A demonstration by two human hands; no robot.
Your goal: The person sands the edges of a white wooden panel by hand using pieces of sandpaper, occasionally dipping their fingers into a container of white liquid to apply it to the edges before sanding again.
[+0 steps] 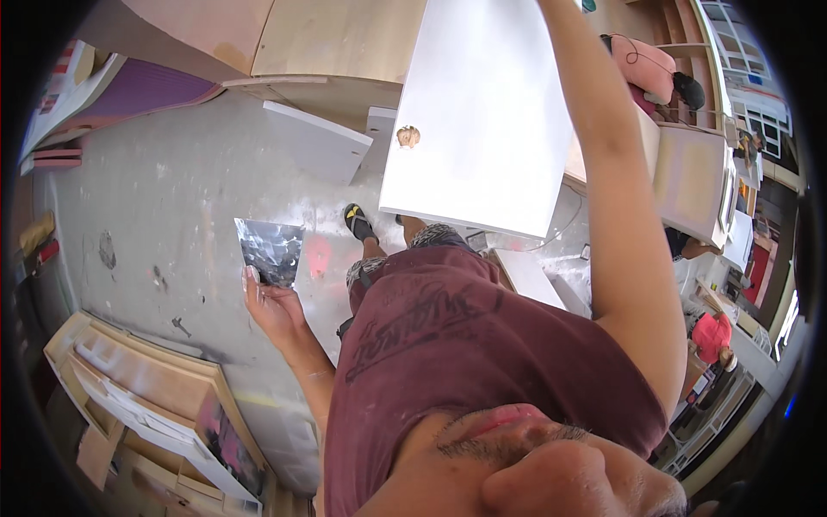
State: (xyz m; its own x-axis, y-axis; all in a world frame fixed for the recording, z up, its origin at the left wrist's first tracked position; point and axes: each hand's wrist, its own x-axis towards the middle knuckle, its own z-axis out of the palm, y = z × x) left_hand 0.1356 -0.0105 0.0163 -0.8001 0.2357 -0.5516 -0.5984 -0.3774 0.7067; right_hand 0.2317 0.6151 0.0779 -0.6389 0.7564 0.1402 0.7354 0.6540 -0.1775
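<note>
On the left, my left hand [274,302] grips the lower edge of a thin square plate [272,248], dark with whitish smears on its face. White residue shows on my fingertips. In front of me lies a large smooth white panel [487,103]. A small brown lump [408,136] sits near its left edge; I cannot tell what it is made of. My right arm reaches forward over the panel's right side, and the hand passes beyond the upper edge of the picture, so its fingers are hidden.
Behind the white panel stand wooden cabinet boxes [332,39]. Another pale panel [319,142] leans near the floor. At lower left is a wooden cabinet frame [146,370]. On the right, a bent-over person in pink [642,69] works by shelving, and another person [711,336] is farther back.
</note>
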